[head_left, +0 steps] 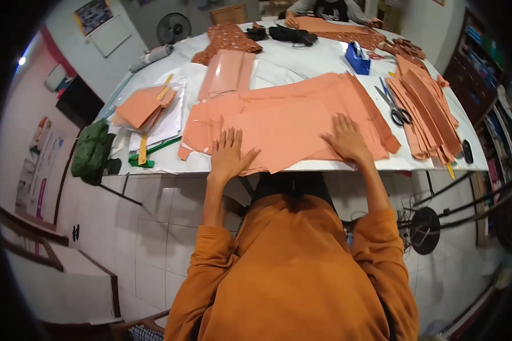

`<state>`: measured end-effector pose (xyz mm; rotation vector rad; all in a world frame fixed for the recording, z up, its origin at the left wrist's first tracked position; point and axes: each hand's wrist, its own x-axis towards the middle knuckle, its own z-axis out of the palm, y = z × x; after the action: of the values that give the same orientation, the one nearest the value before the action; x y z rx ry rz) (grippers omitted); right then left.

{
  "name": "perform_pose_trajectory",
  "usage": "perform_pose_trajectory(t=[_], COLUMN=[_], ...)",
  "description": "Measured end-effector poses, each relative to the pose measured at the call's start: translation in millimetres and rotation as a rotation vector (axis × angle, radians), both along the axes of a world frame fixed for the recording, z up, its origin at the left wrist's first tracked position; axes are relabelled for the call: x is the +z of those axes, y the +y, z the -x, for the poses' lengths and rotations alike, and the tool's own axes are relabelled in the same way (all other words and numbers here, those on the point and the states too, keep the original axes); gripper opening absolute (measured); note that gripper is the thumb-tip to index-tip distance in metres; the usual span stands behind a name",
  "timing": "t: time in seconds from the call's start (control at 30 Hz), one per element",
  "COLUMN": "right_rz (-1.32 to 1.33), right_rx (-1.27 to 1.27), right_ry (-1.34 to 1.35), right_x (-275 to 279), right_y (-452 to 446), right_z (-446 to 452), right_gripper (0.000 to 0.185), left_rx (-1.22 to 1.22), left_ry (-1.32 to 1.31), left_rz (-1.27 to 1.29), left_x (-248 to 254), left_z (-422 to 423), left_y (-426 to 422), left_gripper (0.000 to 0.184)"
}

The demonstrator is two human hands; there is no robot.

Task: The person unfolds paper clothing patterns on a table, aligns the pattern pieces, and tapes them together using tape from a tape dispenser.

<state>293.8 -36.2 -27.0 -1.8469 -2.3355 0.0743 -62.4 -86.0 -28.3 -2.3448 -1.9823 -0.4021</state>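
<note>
Peach-coloured fabric (284, 128) lies spread in layers at the near side of the white table, with a smaller piece on top. My left hand (230, 152) rests flat on the left part of the cloth, fingers apart. On the right part, my right hand (347, 139) also lies flat with its fingers stretched out. Neither hand holds anything. Right of the cloth lie black-handled scissors (400, 115), beside a stack of folded peach fabric (424, 113). Behind the cloth is a folded peach piece (226, 74) that looks wrapped in clear plastic.
At left are a bagged bundle of peach pieces (139, 108), a yellow ruler (143, 149) and a green bag (91, 152) at the table edge. A blue tape dispenser (358, 59) and brown patterned fabric (228, 41) stand farther back. Another person's hand (290, 20) is at the far side.
</note>
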Motion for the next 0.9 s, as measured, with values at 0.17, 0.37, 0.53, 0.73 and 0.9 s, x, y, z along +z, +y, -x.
perform_pose_trajectory(t=[0.17, 0.37, 0.53, 0.73, 0.9], right_rz=[-0.085, -0.209, -0.235, -0.161, -0.161], right_rx=[0.006, 0.0, 0.093, 0.175, 0.156], right_ry=[0.069, 0.117, 0.125, 0.111, 0.128], right_x=[2, -3, 5, 5, 8], right_y=[-27, -35, -39, -36, -38], right_z=[-25, -24, -23, -28, -27], right_gripper=[0.081, 0.074, 0.05, 0.048, 0.045], left_rx=[0.083, 0.124, 0.132, 0.17, 0.23], left_ry=[-0.024, -0.119, -0.212, -0.361, -0.762], left_rz=[-0.083, -0.209, -0.348, -0.349, -0.387], left_x=[-3, 3, -3, 2, -6], left_z=[8, 3, 5, 1, 10], left_y=[-14, -17, -21, -21, -20], left_gripper=[0.089, 0.069, 0.052, 0.046, 0.034])
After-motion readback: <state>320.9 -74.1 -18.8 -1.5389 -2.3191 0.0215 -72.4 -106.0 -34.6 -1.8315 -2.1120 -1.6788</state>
